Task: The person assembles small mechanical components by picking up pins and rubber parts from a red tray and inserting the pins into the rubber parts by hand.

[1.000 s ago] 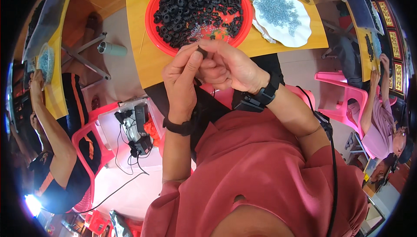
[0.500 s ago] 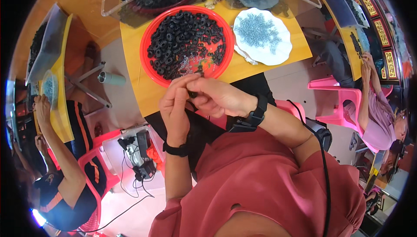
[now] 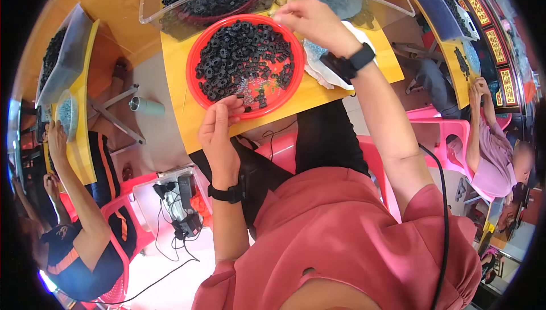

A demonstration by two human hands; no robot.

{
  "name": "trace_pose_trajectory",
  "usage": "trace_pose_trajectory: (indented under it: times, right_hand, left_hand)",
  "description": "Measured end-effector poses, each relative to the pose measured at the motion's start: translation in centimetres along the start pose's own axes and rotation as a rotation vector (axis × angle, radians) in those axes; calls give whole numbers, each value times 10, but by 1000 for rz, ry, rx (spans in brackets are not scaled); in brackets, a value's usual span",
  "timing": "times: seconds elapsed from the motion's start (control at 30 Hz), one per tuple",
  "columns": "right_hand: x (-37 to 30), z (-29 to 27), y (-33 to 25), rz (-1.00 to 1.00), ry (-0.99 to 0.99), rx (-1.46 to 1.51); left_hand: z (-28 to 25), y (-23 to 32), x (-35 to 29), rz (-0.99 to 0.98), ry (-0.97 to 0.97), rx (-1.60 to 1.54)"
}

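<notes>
My left hand (image 3: 218, 134) is at the near rim of a red basin (image 3: 189, 77), thumb and fingers pinched on a small black plastic part (image 3: 239, 97). Many small black plastic parts (image 3: 233, 48) fill the basin, with small clear pieces (image 3: 248, 89) among them at its near side. My right hand (image 3: 313, 23) is stretched over the basin's far right rim, fingertips drawn together; what they hold, if anything, is too small to make out. Under that wrist, partly hidden, lies a white scalloped plate (image 3: 364, 32) bearing small clear bluish pieces (image 3: 314, 54).
Two clear plastic bins (image 3: 213, 11) of black parts stand at the back of the yellow table (image 3: 177, 97). On the left, a person (image 3: 85, 247) works at another table; a person in pink (image 3: 495, 145) works on the right. A cable (image 3: 445, 236) hangs beside my right arm.
My hands were together at the basin's near rim; now they are apart. The right hand has moved far and right, over the plate's edge, while the left stays near the rim with the black part.
</notes>
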State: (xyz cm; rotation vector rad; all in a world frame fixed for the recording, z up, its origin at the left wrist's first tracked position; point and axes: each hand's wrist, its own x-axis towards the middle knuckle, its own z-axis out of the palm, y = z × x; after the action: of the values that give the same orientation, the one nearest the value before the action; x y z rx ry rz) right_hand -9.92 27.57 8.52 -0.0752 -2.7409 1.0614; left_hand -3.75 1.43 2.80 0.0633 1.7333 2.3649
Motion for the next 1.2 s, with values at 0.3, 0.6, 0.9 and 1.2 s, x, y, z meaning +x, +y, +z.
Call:
trace_pose_trajectory:
  times: [0.3,0.6,0.9,1.2]
  right_hand:
    - [29,50,4,26,-115,-551]
    - [22,56,0,-9,-68,-495]
    - [-77,67,-69,-299,-10,168]
    - [-83,70,-53,-143,45,139]
  left_hand:
    - [-7,-6,3,1,-41,23]
    - [-7,-4,2,13,-33,6]
    - [1,-7,-1,-83,-95,-191]
    - [-2,-8,4,-62,-70,-255]
